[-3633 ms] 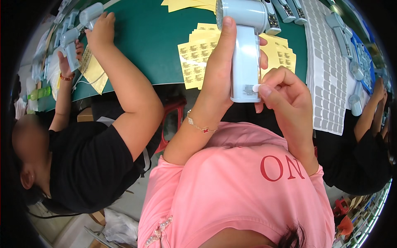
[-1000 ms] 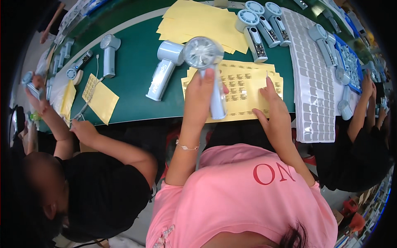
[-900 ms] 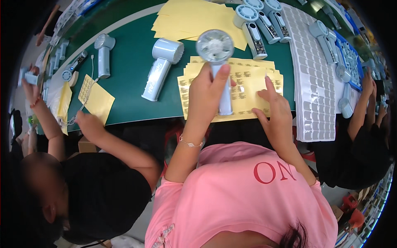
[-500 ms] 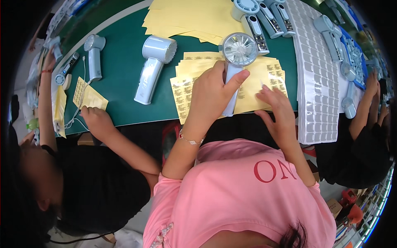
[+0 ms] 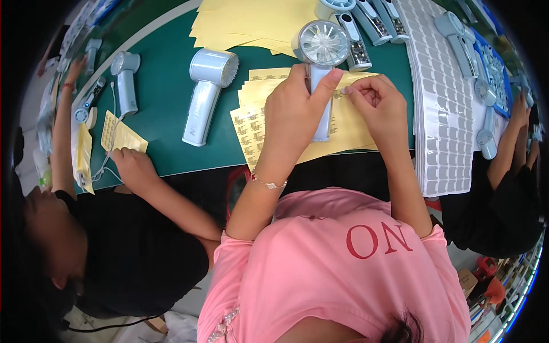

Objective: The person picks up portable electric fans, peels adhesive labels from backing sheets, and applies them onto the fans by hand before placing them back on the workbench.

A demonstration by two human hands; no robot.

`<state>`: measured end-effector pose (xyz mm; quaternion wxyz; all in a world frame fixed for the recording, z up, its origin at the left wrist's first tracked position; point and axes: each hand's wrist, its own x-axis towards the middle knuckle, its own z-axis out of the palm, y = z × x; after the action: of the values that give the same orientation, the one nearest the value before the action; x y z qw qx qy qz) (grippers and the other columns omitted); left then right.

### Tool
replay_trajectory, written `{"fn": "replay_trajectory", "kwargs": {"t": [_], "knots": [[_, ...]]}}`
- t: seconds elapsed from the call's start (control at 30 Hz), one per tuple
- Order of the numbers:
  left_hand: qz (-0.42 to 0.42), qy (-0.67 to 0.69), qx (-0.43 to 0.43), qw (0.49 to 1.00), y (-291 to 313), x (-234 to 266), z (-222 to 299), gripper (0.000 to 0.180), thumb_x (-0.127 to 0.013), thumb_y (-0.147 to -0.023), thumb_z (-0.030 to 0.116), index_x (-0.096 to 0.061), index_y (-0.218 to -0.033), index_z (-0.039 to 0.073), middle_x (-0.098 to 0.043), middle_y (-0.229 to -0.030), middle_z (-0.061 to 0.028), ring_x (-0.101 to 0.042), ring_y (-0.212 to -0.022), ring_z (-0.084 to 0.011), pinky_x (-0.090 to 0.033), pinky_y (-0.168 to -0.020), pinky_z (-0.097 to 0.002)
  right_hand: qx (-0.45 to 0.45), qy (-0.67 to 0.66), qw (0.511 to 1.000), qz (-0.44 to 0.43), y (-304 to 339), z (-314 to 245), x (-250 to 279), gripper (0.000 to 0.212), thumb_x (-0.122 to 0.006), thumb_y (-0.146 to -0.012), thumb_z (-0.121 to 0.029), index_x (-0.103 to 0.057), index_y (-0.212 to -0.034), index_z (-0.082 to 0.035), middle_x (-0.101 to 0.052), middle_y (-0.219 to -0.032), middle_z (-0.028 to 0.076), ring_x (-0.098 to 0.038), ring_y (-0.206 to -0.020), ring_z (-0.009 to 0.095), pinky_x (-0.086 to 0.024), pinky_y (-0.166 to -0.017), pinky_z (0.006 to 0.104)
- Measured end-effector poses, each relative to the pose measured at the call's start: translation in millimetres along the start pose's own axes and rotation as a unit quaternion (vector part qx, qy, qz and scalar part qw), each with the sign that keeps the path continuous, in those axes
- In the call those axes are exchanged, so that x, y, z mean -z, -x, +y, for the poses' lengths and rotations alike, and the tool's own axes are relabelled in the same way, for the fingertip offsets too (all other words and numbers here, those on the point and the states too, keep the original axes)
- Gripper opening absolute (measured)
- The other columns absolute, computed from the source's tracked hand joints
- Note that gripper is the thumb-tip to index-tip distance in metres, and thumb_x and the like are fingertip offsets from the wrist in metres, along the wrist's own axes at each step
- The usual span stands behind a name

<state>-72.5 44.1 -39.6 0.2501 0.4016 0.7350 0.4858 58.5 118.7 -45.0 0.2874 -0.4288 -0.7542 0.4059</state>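
Note:
My left hand (image 5: 294, 117) is wrapped round the light blue handle of a handheld fan (image 5: 322, 106). The fan stands upright in my grip, its clear round grille at the top. Close beside the handle, my right hand (image 5: 380, 103) pinches thumb and forefinger together. What sits between those fingertips is too small to make out. Under both hands lies a loose stack of yellow label sheets (image 5: 251, 128) printed with rows of small dark labels.
Another blue fan (image 5: 201, 111) lies left on the green table (image 5: 163, 128). More yellow sheets (image 5: 246, 26) and several opened fans (image 5: 357, 48) lie at the back. A stack of grey sticker sheets (image 5: 443, 126) is on the right. A co-worker's hand (image 5: 134, 171) rests near a white cable.
My right hand has moved up and left toward the fan's handle, its spread fingers closing into a pinch. My left hand has raised the fan slightly.

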Motion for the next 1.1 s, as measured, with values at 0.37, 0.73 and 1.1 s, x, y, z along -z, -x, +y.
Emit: {"fn": "replay_trajectory", "kwargs": {"t": [0.37,0.73,1.1], "knots": [[0.005,-0.002,-0.045,0.999,-2.7,-2.6,6.4,0.053,-0.051,-0.083,0.051,-0.051,-0.075,-0.002,-0.056,-0.058,-0.0174,-0.058,-0.056,-0.0331,-0.045,-0.051,-0.039,0.1,0.109,0.989,0.012,-1.5,-5.7,-9.4,0.013,-0.065,-0.071,-0.002,-0.053,-0.072,0.001,-0.051,-0.07,0.01,-0.055,-0.061,0.023,-0.044,-0.056,0.032],[-0.021,-0.007,-0.023,0.999,-2.9,-3.3,6.8,0.055,-0.044,-0.087,0.05,-0.051,-0.082,-0.005,-0.058,-0.067,-0.0232,-0.058,-0.066,-0.0386,-0.046,-0.059,-0.0421,0.107,0.068,0.992,0.024,12.1,-5.9,-1.8,0.012,-0.068,-0.071,-0.002,-0.056,-0.074,0.0,-0.049,-0.07,0.006,-0.048,-0.054,0.013,-0.04,-0.051,0.0252],[-0.029,0.043,-0.014,0.999,-4.6,-4.4,0.6,0.053,-0.044,-0.088,0.048,-0.05,-0.085,-0.005,-0.058,-0.068,-0.023,-0.058,-0.067,-0.0392,-0.046,-0.06,-0.0425,0.087,0.098,0.99,0.058,-0.7,1.6,-14.2,0.012,-0.067,-0.071,-0.007,-0.056,-0.07,-0.002,-0.054,-0.072,0.007,-0.056,-0.061,0.019,-0.044,-0.055,0.0301]]}}
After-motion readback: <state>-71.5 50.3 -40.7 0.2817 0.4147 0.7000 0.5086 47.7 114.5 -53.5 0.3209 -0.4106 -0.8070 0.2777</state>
